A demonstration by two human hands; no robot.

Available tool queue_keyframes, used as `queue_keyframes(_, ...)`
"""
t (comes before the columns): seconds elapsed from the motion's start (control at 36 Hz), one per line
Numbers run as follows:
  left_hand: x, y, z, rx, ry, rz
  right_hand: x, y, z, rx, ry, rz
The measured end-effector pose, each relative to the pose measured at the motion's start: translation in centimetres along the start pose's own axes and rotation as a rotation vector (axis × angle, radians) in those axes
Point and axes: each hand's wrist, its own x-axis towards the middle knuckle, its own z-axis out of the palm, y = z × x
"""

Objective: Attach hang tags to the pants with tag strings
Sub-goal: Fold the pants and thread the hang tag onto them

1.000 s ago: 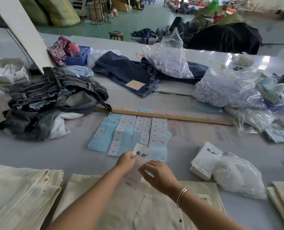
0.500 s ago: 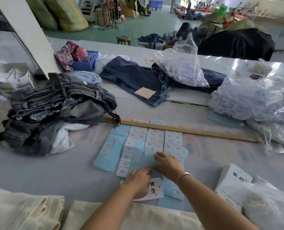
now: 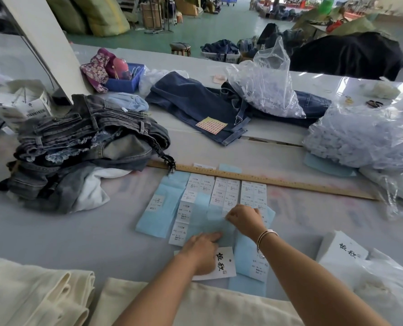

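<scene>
My left hand [image 3: 201, 251] lies flat, fingers straight, pressing down on a white rectangular card hang tag with black brush characters [image 3: 221, 264] and reaching onto the pale blue backing sheets of white printed size stickers [image 3: 210, 208] spread over the grey table [image 3: 78, 234]. My right hand [image 3: 244, 220], with a thin silver bangle [image 3: 265, 237] at the wrist, has its fingers curled and pinching at the edge of one sticker on those sheets; what exactly sits between the fingertips I cannot tell. The hands are near each other but apart, the right one farther from me. The cream-coloured folded pants [image 3: 195, 304] lie along the near edge of the table under my forearms, with another folded cream stack [image 3: 36, 292] to their left. Just beyond the sticker sheets a long wooden ruler [image 3: 278, 181] runs across the table. To the left of it sits a heap of faded grey and blue denim garments [image 3: 85, 149], and farther back a dark blue pair of jeans [image 3: 195, 107] carries a small yellow and pink sticker sheet [image 3: 211, 125]. A clear plastic bag of small white pieces [image 3: 266, 88] rests on those jeans, and a larger clear bag [image 3: 360, 137] is on the right. A white box with black brush characters [image 3: 341, 248] stands at my right, touching a crumpled plastic bag [image 3: 384, 285]. A blue plastic tray [image 3: 125, 81] sits at the back left.
</scene>
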Motion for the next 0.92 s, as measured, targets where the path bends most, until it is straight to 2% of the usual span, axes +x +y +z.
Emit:
queue_keyframes(0.06, -0.1, 0.1, -0.1, -0.005, -0.001, -0.003, 0.4, -0.2, -1.0, 0.211, 0.062, 0.098)
queue_keyframes(0.19, -0.1, 0.2, -0.2, 0.042, -0.045, 0.024, 0.2, 0.8, -4.8, 0.870, 0.342, 0.321)
queue_keyframes(0.33, -0.7, 0.4, -0.4, 0.125, -0.020, 0.083, -3.4, 1.9, -7.8, 1.246, 0.387, 0.334)
queue_keyframes(0.39, -1.3, 0.1, -0.4, 0.034, 0.070, 0.092, -5.8, 1.9, -8.3, 1.361, 0.386, 0.310)
queue_keyframes(0.44, -2.2, 0.1, -0.8, -0.174, 0.178, 0.075, -8.8, 1.7, -8.2, 1.427, 0.402, 0.298)
queue_keyframes(0.56, -5.2, 1.0, -2.1, -0.828, 0.382, -0.135, -14.8, 0.6, -6.5, 1.333, 0.440, 0.193)
queue_keyframes(0.61, -6.9, 1.8, -2.6, -1.131, 0.442, -0.260, -17.6, -0.3, -5.1, 1.109, 0.499, 0.090)
queue_keyframes(0.67, -8.3, 3.1, -2.4, -1.515, 0.402, -0.337, -20.1, -1.5, -3.8, 0.786, 0.571, -0.083)
queue_keyframes(0.72, -9.9, 4.7, -2.2, -1.840, 0.363, -0.342, -22.2, -2.6, -2.6, 0.603, 0.651, -0.264)
queue_keyframes(0.81, -11.6, 6.9, -1.9, -2.087, 0.349, -0.294, -24.8, -4.0, -1.5, 0.481, 0.670, -0.395)
queue_keyframes(0.92, -13.5, 8.9, -1.6, -2.140, 0.298, -0.220, -26.9, -4.0, -1.0, 0.311, 0.660, -0.467)
